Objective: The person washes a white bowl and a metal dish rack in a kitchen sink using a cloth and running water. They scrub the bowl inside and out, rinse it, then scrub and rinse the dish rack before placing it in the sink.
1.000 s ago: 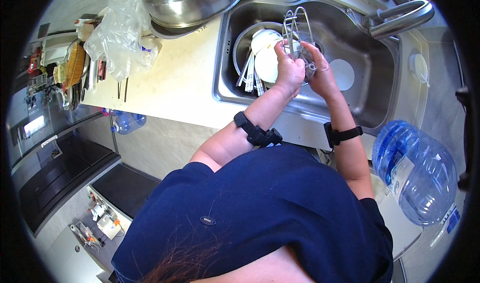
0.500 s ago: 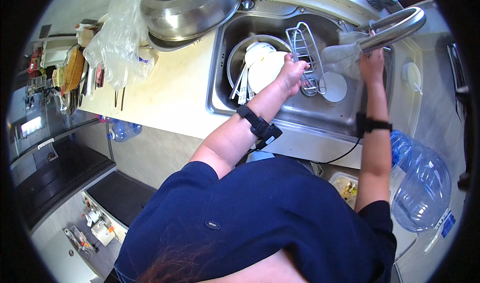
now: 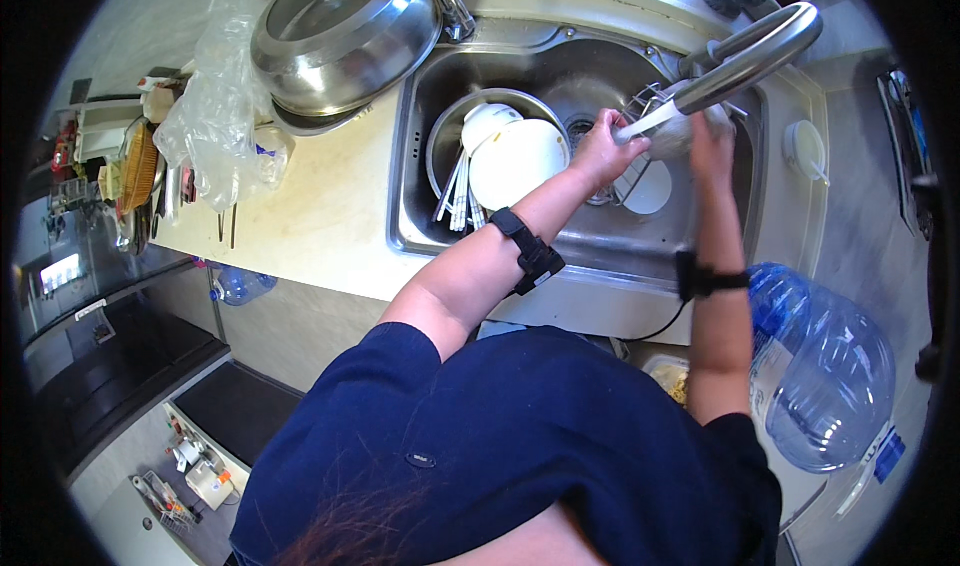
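My left hand (image 3: pixel 600 153) is closed on a metal wire rack (image 3: pixel 630 179), tilted over the right part of the sink (image 3: pixel 590 241). Pale water (image 3: pixel 645 124) runs from the curved faucet (image 3: pixel 745 61) onto the rack beside my left fingers. My right hand (image 3: pixel 711 146) is at the rack's right side, smeared by motion, its fingers unclear. A blurred greyish patch between the hands cannot be made out. Under the rack, a round white dish (image 3: pixel 647 190) lies on the sink floor. To the left, a steel basin (image 3: pixel 437 146) holds a white plate (image 3: pixel 515 166), a bowl (image 3: pixel 488 126) and several chopsticks (image 3: pixel 458 194).
A large steel pot with a lid (image 3: pixel 345 41) stands on the counter left of the sink, near a clear plastic bag (image 3: pixel 215 116). A small white dish (image 3: pixel 803 151) sits on the right ledge. Below right is a big clear water jug (image 3: pixel 835 386).
The rack has gone from upright to tilted and sits lower, under the faucet's water. My right hand has moved left and down from the faucet toward the rack. The view has shifted slightly.
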Demonstrator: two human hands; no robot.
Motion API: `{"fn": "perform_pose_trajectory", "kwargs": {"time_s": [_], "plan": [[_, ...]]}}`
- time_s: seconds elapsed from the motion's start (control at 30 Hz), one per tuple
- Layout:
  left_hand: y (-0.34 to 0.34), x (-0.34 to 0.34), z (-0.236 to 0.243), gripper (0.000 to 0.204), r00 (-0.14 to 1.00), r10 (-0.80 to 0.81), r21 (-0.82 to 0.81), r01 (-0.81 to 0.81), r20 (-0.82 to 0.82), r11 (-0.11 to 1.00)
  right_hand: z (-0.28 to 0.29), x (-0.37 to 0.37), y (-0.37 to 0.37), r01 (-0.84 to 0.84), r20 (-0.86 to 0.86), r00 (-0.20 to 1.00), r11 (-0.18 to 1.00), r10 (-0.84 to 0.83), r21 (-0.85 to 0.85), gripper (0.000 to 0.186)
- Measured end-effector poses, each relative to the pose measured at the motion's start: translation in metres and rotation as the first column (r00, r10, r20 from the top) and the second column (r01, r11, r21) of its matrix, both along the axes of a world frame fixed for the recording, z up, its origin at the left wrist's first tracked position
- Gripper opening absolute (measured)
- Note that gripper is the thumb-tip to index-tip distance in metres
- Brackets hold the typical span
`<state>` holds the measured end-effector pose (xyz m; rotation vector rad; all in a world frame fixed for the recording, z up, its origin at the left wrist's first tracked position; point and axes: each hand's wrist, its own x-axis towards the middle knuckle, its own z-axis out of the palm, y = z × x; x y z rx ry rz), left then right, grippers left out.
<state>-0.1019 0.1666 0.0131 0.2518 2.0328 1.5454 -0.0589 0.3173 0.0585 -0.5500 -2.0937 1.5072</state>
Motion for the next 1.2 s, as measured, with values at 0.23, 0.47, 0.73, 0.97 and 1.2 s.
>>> {"fn": "perform_pose_trajectory", "kwargs": {"time_s": [0.23, 0.47, 0.73, 0.97, 1.2], "plan": [[-0.019, 0.014, -0.001, 0.061, 0.891, -0.221, -0.495, -0.005, -0.396, 0.869, -0.050, -0.030, -0.063, -0.020, 0.205, 0.978, 0.953, -0.044, 0.304, 0.049], [-0.035, 0.031, 0.008, 0.068, 0.901, -0.011, -0.418, -0.190, -0.433, 0.888, -0.065, -0.056, -0.057, 0.270, 0.295, 0.954, 0.611, -0.062, -0.745, 0.040], [-0.054, 0.038, 0.003, 0.067, 0.919, -0.024, -0.325, -0.116, -0.395, 0.939, -0.044, -0.020, -0.075, -0.093, 0.434, 0.898, 0.937, -0.067, 0.337, 0.038], [-0.058, 0.030, 0.008, 0.055, 0.902, -0.146, -0.424, -0.045, -0.406, 0.905, -0.011, -0.007, -0.079, -0.056, 0.369, 0.893, 0.749, -0.259, 0.660, 0.035], [-0.057, 0.040, 0.024, 0.050, 0.893, -0.180, -0.500, -0.057, -0.412, 0.864, -0.031, -0.013, -0.059, -0.421, 0.426, 0.884, 0.719, 0.191, 0.552, 0.037]]}}
